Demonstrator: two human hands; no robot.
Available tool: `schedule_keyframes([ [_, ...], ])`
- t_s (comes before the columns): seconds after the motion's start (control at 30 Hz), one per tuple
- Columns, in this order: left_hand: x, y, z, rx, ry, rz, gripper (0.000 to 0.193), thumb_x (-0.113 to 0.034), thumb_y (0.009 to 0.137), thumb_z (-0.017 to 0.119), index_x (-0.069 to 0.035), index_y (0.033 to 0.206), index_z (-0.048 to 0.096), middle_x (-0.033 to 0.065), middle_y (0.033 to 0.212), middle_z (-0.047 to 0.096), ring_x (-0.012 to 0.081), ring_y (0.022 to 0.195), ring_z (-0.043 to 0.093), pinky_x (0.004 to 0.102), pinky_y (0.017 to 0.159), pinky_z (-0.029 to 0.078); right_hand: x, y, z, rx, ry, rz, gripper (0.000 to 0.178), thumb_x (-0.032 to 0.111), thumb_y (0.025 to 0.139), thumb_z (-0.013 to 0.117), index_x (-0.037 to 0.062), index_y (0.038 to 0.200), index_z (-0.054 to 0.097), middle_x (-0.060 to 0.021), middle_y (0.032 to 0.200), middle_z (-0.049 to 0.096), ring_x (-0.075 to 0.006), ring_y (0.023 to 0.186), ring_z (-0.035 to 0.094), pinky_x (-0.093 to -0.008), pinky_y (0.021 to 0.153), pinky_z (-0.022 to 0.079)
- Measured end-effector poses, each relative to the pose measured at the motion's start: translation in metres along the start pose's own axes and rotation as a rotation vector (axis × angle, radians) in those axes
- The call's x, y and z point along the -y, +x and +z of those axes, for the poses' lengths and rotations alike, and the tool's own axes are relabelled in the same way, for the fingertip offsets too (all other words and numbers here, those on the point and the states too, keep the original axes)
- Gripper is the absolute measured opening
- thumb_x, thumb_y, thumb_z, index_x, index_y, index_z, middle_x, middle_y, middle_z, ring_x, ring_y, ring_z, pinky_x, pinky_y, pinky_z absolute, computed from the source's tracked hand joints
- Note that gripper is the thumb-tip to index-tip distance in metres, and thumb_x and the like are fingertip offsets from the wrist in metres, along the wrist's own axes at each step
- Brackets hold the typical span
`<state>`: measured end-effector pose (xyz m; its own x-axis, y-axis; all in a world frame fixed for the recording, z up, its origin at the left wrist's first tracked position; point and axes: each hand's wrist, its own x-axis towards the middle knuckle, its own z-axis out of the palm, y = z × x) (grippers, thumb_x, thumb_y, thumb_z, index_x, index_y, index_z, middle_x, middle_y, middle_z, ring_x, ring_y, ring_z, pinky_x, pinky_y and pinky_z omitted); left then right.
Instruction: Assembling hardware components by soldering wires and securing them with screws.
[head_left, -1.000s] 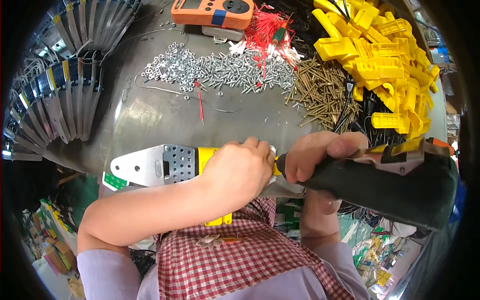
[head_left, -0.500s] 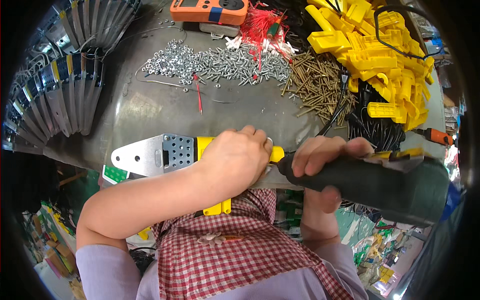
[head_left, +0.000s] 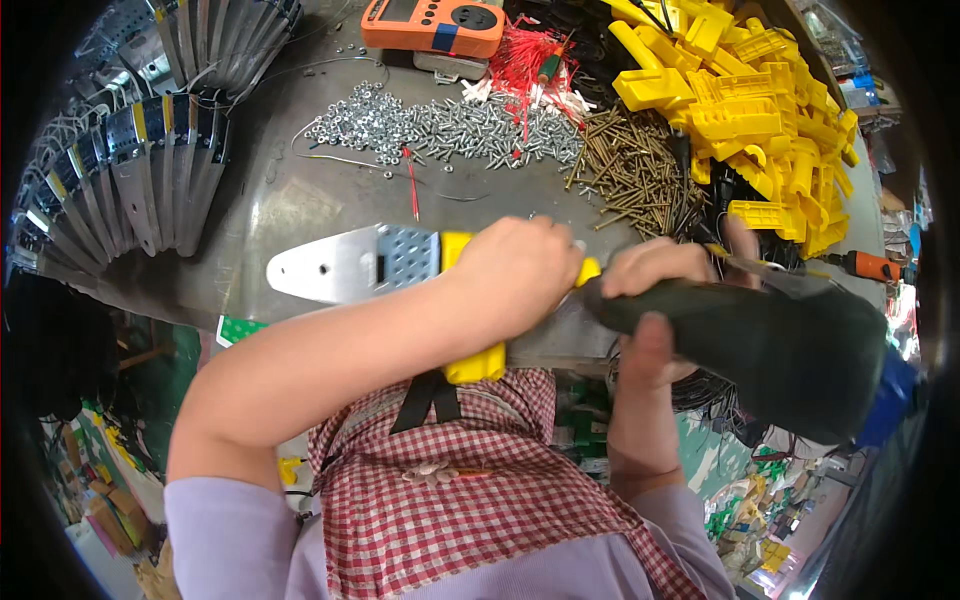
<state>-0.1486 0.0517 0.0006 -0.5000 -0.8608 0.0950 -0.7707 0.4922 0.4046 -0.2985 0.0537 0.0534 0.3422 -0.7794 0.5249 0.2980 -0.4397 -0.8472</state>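
A yellow-handled pipe welder with a pointed flat metal plate (head_left: 330, 265) and a perforated metal guard lies across in front of me, its plate toward the left. My left hand (head_left: 520, 262) is closed round its yellow body from above and hides much of it. In my right hand (head_left: 655, 268) is a dark power screwdriver (head_left: 770, 350) with a blue rear end, slightly blurred. Its nose meets the yellow end of the welder beside my left fingers; whether a screw sits there cannot be seen. A black strap-like piece (head_left: 428, 400) hangs below the welder.
Beyond my hands lie heaps of nuts (head_left: 360, 120), silver screws (head_left: 480, 130) and long brass-coloured screws (head_left: 630, 170). Yellow plastic shells (head_left: 740, 110) are piled at the far right. Metal plate assemblies (head_left: 150, 180) stand in rows at left. An orange meter (head_left: 435, 22) sits at the back.
The welder and both hands have shifted away from me and a little right, and the yellow handle part has risen from over my apron. The screwdriver stays at the welder's end. The view has shifted slightly.
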Motion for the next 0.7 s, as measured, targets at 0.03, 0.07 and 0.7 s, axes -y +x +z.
schedule_keyframes([
  [0.03,0.002,0.013,0.003,-0.075,-0.004,-0.014,0.029,-0.021,0.071,0.067,-0.003,0.094,0.063,0.0103,0.087,0.061,0.0257,0.087,0.061,0.0368,0.071,0.052,0.003,0.003,0.002,-0.041,-0.024,-0.019,0.064,0.032,0.08,0.073,0.0065,0.127,0.037,-0.0112,0.077,0.06,-0.0231,0.069,0.06,-0.0339,0.067,0.048],
  [0.07,0.006,0.022,0.005,-0.15,-0.009,-0.028,0.029,-0.021,0.071,0.067,-0.003,0.094,0.063,0.0109,0.088,0.062,0.0261,0.088,0.062,0.0374,0.072,0.052,0.006,0.005,0.005,-0.083,-0.048,-0.036,0.062,0.031,0.08,0.073,0.0063,0.126,0.039,-0.0117,0.076,0.061,-0.0234,0.069,0.061,-0.0341,0.068,0.048],
  [0.7,0.011,0.013,-0.014,-0.088,-0.038,-0.095,0.035,-0.028,0.075,0.067,-0.003,0.099,0.062,0.0134,0.096,0.062,0.0278,0.093,0.061,0.0387,0.078,0.051,-0.003,-0.016,0.022,0.202,0.138,0.024,0.07,0.025,0.07,0.082,0.0037,0.121,0.038,-0.0113,0.079,0.06,-0.0254,0.07,0.06,-0.0369,0.063,0.049],
])
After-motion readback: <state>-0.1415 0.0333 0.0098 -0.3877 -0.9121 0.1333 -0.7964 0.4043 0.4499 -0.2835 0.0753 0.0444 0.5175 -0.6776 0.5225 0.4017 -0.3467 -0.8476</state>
